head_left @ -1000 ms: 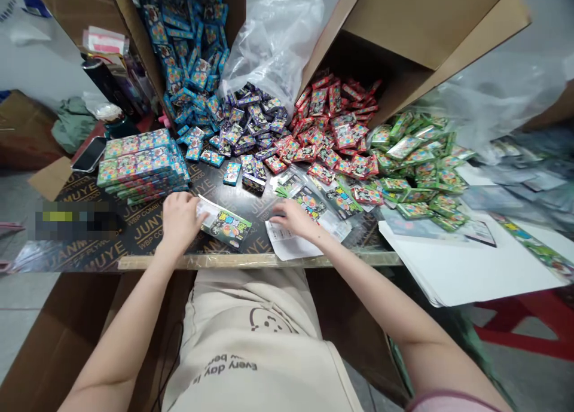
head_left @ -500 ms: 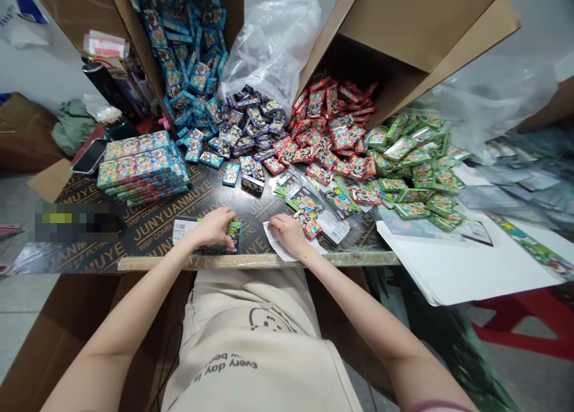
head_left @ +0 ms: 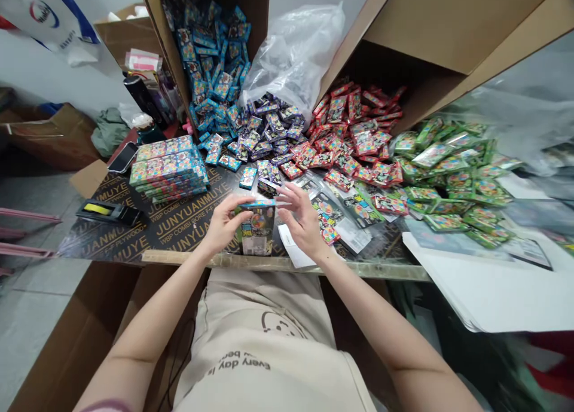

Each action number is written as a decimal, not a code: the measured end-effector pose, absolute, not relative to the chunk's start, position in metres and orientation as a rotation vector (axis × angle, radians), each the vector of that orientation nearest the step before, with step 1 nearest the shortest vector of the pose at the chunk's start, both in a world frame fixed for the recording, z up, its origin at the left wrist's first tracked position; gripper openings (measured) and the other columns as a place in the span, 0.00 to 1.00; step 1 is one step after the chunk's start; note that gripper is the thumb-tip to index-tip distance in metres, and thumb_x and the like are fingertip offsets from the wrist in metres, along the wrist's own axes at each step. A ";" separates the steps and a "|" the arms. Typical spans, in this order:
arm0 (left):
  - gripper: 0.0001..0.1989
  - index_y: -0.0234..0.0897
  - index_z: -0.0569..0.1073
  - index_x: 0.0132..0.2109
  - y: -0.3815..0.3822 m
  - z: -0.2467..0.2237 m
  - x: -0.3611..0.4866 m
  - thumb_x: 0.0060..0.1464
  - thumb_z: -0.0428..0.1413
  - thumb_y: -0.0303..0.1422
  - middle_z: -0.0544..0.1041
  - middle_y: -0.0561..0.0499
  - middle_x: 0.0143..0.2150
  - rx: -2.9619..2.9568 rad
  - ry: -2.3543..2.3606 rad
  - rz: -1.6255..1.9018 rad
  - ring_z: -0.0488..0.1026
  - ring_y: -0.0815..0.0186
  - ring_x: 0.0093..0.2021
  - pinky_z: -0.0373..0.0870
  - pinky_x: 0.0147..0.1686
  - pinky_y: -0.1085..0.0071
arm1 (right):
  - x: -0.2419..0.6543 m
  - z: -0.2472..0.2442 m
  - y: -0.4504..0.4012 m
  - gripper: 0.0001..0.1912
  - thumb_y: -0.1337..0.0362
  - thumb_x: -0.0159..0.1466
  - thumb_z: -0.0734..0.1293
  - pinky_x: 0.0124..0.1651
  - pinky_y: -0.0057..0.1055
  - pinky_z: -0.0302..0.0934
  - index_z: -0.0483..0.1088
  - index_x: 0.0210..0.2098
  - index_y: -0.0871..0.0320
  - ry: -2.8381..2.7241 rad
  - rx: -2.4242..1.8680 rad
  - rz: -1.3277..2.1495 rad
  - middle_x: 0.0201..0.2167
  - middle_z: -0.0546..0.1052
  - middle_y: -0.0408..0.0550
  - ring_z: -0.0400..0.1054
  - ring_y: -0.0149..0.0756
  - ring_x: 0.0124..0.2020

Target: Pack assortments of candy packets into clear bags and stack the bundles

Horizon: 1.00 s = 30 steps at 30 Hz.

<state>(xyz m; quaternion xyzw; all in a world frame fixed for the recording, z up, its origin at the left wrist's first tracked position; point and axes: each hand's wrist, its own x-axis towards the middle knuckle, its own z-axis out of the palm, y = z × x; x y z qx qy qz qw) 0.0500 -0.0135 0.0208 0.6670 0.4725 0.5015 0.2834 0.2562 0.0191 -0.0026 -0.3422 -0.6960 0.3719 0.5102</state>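
Fingers of left hand: closed on the upper part of one printed pack, at centre of the frame.
Fingers of right hand: spread wide, near the pack's right side.
White paper: lower centre.
Stacked packs: left of centre.

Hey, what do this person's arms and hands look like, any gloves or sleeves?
The left hand and right hand wear no gloves, and no ring or watch shows. The forearms are bare; a mauve sleeve edge appears on the left arm.

Packet stack left of left hand
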 end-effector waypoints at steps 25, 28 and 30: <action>0.04 0.37 0.76 0.31 -0.022 0.040 0.062 0.54 0.61 0.31 0.80 0.49 0.33 2.126 1.326 1.491 0.78 0.66 0.34 0.73 0.36 0.70 | 0.254 0.097 0.043 0.16 0.51 0.62 0.67 0.42 0.34 0.63 0.69 0.27 0.57 -2.134 -0.892 1.054 0.37 0.76 0.48 0.70 0.39 0.43; 0.04 0.37 0.75 0.30 -0.023 0.043 0.062 0.52 0.62 0.29 0.80 0.49 0.33 2.122 1.308 1.502 0.77 0.66 0.34 0.73 0.35 0.70 | 0.245 0.093 0.049 0.17 0.52 0.60 0.68 0.35 0.30 0.60 0.67 0.24 0.58 -2.234 -0.824 1.296 0.29 0.74 0.45 0.67 0.33 0.32; 0.03 0.36 0.74 0.30 -0.024 0.045 0.062 0.51 0.61 0.27 0.80 0.48 0.33 2.144 1.296 1.494 0.77 0.66 0.34 0.72 0.35 0.70 | 0.240 0.089 0.049 0.16 0.53 0.59 0.68 0.32 0.28 0.58 0.68 0.24 0.58 -2.203 -0.836 1.357 0.26 0.72 0.43 0.65 0.31 0.30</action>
